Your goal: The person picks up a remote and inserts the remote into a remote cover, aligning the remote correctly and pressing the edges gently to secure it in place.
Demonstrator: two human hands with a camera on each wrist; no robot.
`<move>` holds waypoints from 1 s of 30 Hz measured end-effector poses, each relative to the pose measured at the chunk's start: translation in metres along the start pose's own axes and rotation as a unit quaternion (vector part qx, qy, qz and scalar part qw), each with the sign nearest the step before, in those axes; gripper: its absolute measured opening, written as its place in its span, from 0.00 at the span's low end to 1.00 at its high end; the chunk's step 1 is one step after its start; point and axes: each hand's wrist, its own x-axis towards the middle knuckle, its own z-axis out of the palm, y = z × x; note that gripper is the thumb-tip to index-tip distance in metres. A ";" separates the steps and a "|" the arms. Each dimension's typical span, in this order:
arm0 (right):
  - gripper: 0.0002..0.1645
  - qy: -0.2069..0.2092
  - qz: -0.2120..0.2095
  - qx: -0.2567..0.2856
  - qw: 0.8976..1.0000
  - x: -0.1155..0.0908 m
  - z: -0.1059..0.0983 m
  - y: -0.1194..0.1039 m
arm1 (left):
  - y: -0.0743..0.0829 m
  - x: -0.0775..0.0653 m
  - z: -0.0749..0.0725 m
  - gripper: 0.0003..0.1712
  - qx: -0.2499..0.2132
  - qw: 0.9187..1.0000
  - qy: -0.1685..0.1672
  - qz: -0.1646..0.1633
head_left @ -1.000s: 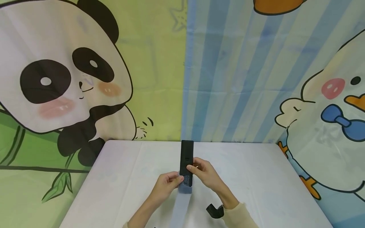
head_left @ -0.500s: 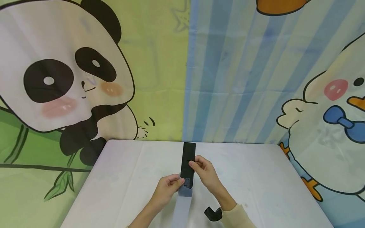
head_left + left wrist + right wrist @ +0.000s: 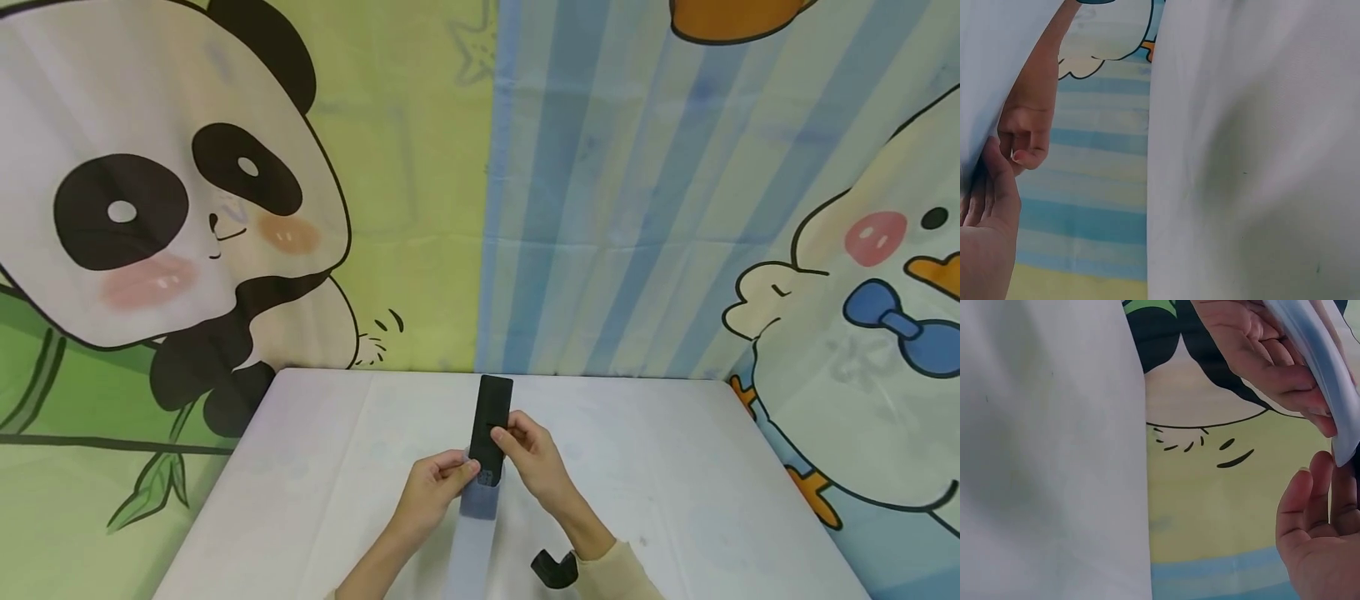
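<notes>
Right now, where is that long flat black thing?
In the head view, the black bar is at the lower middle, between the left hand and the right hand, its near end overlapping the pale strip.

At the black bar [image 3: 492, 407], the left hand [image 3: 431, 492] pinches the lower left edge, thumb in front — the right hand [image 3: 538, 461] pinches the right edge higher up, thumb likewise — while the left forearm [image 3: 375, 553] and right forearm [image 3: 588, 523] angle inward below it.

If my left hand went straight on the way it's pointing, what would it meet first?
Probably the black bar, right by your left hand, though exact depth there is hard to judge.
</notes>
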 end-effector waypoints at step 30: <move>0.05 -0.145 0.007 -0.056 0.988 -0.027 -0.013 0.003 | 0.000 0.000 -0.003 0.20 -0.005 0.999 0.036 0.016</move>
